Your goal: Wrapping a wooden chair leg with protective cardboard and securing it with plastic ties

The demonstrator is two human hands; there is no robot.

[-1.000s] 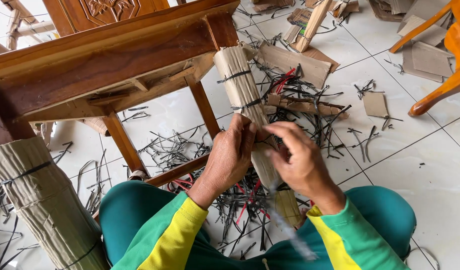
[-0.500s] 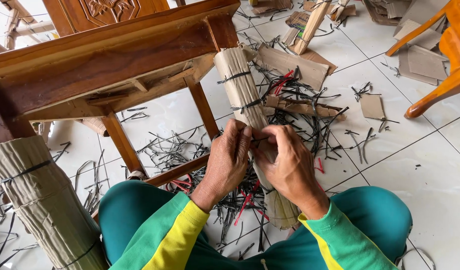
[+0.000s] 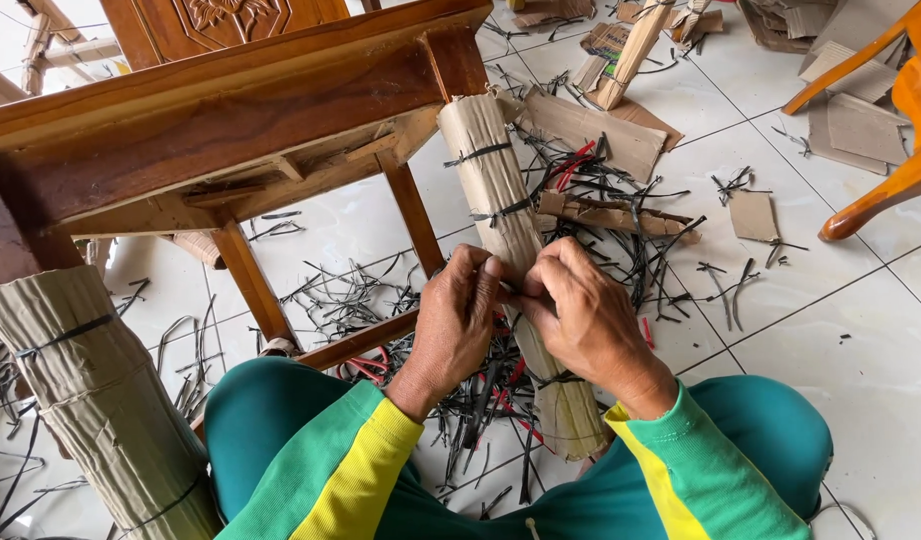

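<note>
The cardboard-wrapped chair leg (image 3: 506, 215) slants from the dark wooden chair frame (image 3: 231, 110) down toward the person's lap, and both hands meet on its middle stretch; the left hand (image 3: 459, 322) presses against its left side, fingers close together and curled, fingertips on the wrap beside a thin black strap (image 3: 516, 293) that crosses it; the right hand (image 3: 589, 318) comes in from the right, thumb and forefinger pinching at that strap, the other fingers bent over the cardboard; compared with a second ago, the right hand has closed in from a looser, blurred pose lower on the leg, and the two sets of fingertips now touch at one spot; the left hand has barely moved; counting now: two wrapped legs in view, this one and a second wrapped leg (image 3: 96, 400) at the lower left; four black bands visible on the held leg, counting the pinched one; cut black strap scraps (image 3: 621, 215) litter the white tiled floor (image 3: 861, 340), too many to count, with a few red ones among them.
</note>
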